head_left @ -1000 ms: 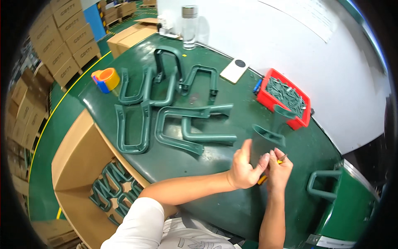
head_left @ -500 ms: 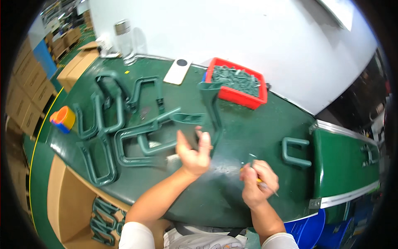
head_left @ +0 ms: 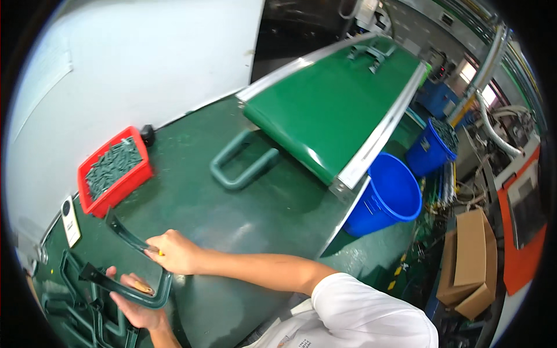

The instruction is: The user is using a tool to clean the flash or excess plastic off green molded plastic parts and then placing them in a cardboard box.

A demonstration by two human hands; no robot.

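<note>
A dark green U-shaped plastic part (head_left: 155,300) is held up at the lower left. My left hand (head_left: 138,310) is closed round its lower arm, with the thumb on the inner side. Against the upper arm of the same part, my right hand (head_left: 177,253) is closed on a small yellow-handled knife (head_left: 154,250); the fingers cover most of it and its blade is hard to make out. Left of and below my left hand lie several similar green U-shaped parts (head_left: 72,316), partly overlapping on the green table (head_left: 226,217).
Beyond my hands stands a red bin (head_left: 125,188) of small green pieces, with a white phone-like slab (head_left: 71,223) beside it. One U-shaped part (head_left: 235,184) lies before the green conveyor (head_left: 313,110), which carries another green part (head_left: 373,55). Blue buckets (head_left: 386,197) and a cardboard box (head_left: 467,261) stand right.
The view has swung right, towards the conveyor. My left hand, fingers apart before, now grips a U-shaped part. My right hand has brought the knife to that part.
</note>
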